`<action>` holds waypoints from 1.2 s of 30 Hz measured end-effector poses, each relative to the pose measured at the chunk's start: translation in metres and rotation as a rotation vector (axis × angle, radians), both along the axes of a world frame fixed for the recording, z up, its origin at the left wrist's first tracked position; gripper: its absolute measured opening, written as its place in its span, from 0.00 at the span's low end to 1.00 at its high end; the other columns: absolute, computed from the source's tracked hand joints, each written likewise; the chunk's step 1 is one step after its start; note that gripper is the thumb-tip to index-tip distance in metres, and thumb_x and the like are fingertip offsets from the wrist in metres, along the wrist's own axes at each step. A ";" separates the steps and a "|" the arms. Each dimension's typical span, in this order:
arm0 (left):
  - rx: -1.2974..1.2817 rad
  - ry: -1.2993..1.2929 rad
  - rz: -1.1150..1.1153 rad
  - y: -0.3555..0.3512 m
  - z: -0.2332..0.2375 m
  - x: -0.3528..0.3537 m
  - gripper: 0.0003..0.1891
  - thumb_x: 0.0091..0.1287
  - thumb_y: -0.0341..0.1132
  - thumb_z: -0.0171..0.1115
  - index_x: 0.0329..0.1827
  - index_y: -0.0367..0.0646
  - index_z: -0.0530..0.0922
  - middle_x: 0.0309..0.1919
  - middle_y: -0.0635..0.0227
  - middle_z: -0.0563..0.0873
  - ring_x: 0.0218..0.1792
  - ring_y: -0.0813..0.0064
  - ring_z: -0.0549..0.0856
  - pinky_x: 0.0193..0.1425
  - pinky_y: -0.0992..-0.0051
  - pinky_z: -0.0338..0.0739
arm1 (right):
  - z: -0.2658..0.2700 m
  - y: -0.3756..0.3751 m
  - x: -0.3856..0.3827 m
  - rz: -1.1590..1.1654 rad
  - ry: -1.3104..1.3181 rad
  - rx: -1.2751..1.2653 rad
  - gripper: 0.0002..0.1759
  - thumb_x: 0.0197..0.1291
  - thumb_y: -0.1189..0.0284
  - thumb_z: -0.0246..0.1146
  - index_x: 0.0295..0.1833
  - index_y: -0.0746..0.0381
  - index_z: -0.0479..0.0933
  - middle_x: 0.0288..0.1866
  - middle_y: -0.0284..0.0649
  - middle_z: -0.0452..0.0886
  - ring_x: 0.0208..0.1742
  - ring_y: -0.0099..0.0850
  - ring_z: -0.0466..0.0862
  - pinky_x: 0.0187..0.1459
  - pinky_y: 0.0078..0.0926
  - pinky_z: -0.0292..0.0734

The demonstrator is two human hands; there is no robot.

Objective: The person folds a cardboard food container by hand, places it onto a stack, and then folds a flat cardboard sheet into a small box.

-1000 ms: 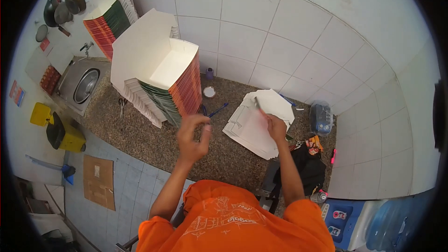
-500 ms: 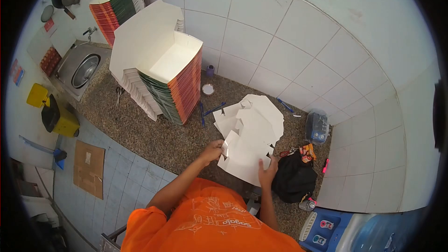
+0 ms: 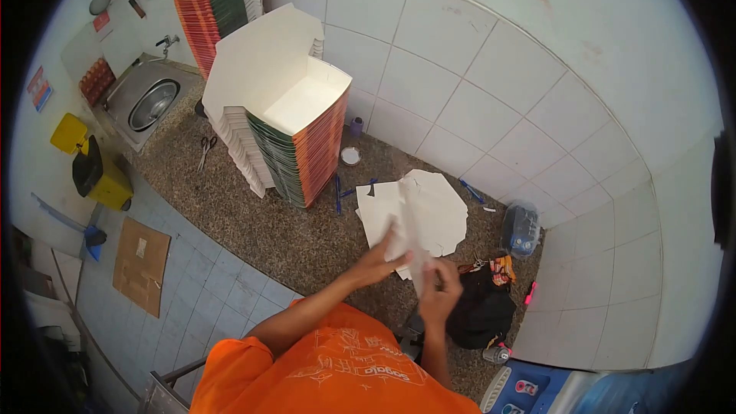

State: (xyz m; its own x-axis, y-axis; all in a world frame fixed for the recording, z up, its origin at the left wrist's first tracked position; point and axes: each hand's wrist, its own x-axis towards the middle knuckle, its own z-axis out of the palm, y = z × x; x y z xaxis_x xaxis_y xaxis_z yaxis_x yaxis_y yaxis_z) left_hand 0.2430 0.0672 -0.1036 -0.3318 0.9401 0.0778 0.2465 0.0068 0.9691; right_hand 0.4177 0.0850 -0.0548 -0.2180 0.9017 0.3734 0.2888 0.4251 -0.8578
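Observation:
A loose pile of flat white cardboard cut-outs lies on the speckled granite counter. One white cut-out is lifted off the pile's near edge and folded between both hands. My left hand presses its left side with fingers spread. My right hand grips its lower right edge. A tall nested stack of folded boxes, white inside and red-green outside, stands to the left of the pile.
A second box stack stands by the sink. Scissors, blue pens, a small lid, a black bag and a plastic container lie on the counter. White tiled walls close the corner.
Both hands came down from above the pile, took one cut-out at its near edge and raised it into a fold. The view shifted slightly to the right.

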 end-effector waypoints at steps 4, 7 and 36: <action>-0.142 -0.752 -0.015 0.014 -0.011 0.008 0.28 0.76 0.49 0.66 0.68 0.35 0.75 0.58 0.59 0.84 0.60 0.71 0.83 0.65 0.67 0.78 | 0.029 -0.008 -0.015 0.418 -0.223 0.092 0.22 0.66 0.71 0.69 0.65 0.61 0.80 0.66 0.50 0.79 0.66 0.46 0.80 0.65 0.40 0.73; -0.011 -0.961 -0.006 0.005 0.034 -0.018 0.18 0.78 0.42 0.65 0.60 0.37 0.81 0.52 0.65 0.88 0.52 0.76 0.87 0.59 0.72 0.83 | 0.057 -0.020 -0.005 0.107 -0.882 0.457 0.36 0.66 0.64 0.71 0.78 0.56 0.69 0.75 0.54 0.72 0.75 0.48 0.72 0.74 0.41 0.65; 0.066 -0.755 -0.129 0.018 0.020 0.056 0.18 0.83 0.45 0.55 0.54 0.40 0.86 0.33 0.78 0.84 0.32 0.88 0.79 0.37 0.82 0.76 | -0.042 0.000 -0.026 -0.165 0.190 0.070 0.19 0.74 0.71 0.64 0.64 0.69 0.82 0.78 0.58 0.70 0.70 0.48 0.81 0.57 0.34 0.84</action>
